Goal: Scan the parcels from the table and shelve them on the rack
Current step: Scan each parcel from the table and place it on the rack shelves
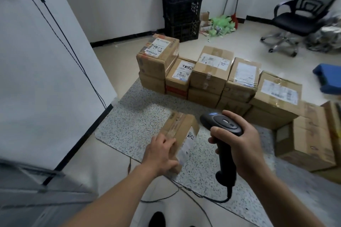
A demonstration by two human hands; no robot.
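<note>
1 parcel [184,125] at table [140,116] edge, scanner [225,123] alongside

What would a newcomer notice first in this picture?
Probably the black scanner in the right hand, low centre, pointing at a small box that the left hand holds on the speckled table. Behind them, a row of stacked cardboard boxes lines the table's far edge.

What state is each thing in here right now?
Small brown cardboard parcel: taped shut, on the speckled grey table, gripped by the left hand.
Black handheld barcode scanner: corded, raised beside the parcel, held by the right hand.
Stacked brown cardboard boxes: sealed, labels up, lined along the table's far edge.
</note>
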